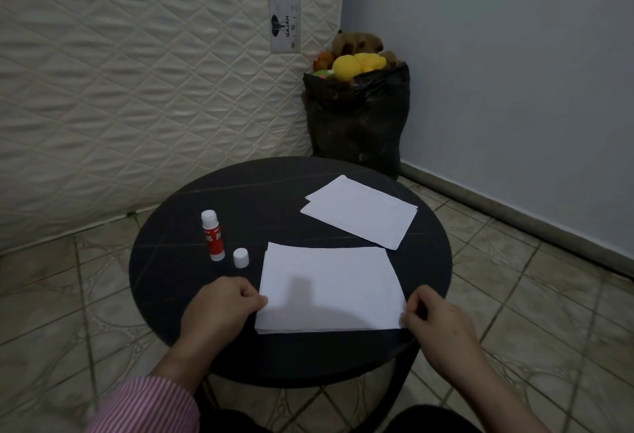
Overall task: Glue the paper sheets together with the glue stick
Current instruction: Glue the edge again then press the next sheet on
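A stack of white paper sheets lies near the front of the round black table. My left hand pinches the stack's left edge. My right hand pinches its lower right corner. A second pile of white sheets lies further back on the right, untouched. A red and white glue stick stands uncapped on the left side of the table. Its white cap stands just to its right, between the stick and the front stack.
A quilted mattress leans against the wall behind the table. A black bag full of stuffed toys stands in the corner beyond the table. Tiled floor surrounds the table.
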